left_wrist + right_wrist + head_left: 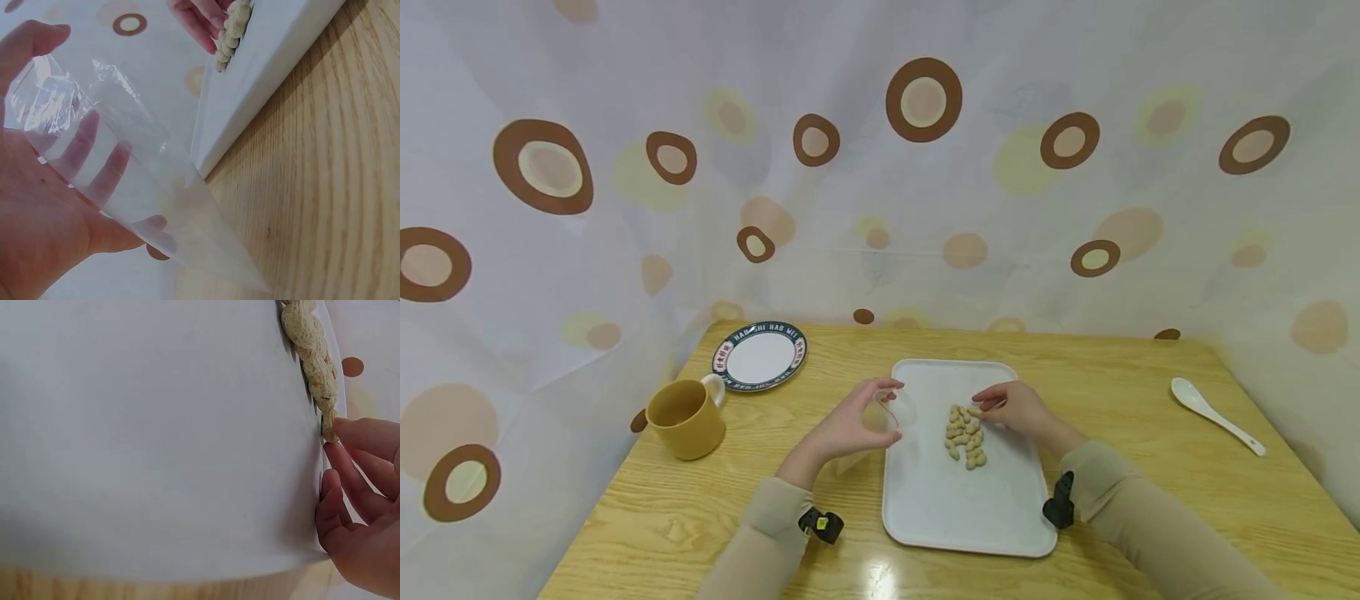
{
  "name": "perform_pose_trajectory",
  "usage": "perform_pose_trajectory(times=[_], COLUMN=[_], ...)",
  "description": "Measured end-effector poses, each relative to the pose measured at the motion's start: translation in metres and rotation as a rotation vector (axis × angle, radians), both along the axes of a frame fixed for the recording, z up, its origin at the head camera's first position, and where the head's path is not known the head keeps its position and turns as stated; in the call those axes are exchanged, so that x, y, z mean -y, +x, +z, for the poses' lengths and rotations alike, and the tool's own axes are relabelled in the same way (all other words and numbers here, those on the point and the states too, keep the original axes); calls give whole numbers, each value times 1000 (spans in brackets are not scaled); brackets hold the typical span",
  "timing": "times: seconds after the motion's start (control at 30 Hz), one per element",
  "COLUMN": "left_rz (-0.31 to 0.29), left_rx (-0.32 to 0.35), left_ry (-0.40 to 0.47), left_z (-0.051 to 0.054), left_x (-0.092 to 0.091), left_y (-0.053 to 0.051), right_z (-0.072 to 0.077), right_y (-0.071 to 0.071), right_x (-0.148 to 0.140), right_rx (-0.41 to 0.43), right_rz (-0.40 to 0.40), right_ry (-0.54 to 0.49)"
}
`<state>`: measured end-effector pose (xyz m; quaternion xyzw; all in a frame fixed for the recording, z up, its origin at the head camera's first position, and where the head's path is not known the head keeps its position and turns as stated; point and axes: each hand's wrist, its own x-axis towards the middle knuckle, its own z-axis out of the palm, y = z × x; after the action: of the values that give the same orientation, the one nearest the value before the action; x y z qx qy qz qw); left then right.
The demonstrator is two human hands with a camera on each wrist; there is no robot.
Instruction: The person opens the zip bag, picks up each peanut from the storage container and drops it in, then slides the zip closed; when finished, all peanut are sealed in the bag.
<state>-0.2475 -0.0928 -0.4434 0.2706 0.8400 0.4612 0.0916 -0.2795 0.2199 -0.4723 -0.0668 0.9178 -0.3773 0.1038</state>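
Observation:
A clear plastic bag [156, 181] hangs from my left hand [850, 423], which spreads its mouth with the thumb and fingers apart. Several of these fingers show through the film in the left wrist view. Unshelled peanuts [962, 437] lie in a loose pile on a white tray [955, 512], just right of the bag. At the pile's far right edge, my right hand [1018, 408] pinches one peanut [329, 427] between thumb and fingertip. More peanuts [310, 350] lie right beside it in the right wrist view.
A yellow mug [688, 427] with a white handle stands at the table's left. Behind it lies a white plate [760, 358] with a dark lettered rim. To the far right rests a white spoon [1213, 412]. Patterned curtain [850, 208] surrounds the wooden table [1112, 367].

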Motion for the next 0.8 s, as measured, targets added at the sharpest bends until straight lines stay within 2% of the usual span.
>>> perform_pose_trajectory(times=[0.37, 0.53, 0.8], left_rz=[2, 1, 2], left_rx=[2, 2, 8], left_ry=[1, 3, -11], left_z=[0, 0, 2], left_x=[-1, -1, 0], left_y=[0, 0, 1], right_z=[-2, 3, 15], right_y=[-1, 0, 4], right_x=[-5, -10, -13], right_rx=[14, 57, 59], right_rz=[-48, -63, -50], right_ry=[-8, -63, -93])
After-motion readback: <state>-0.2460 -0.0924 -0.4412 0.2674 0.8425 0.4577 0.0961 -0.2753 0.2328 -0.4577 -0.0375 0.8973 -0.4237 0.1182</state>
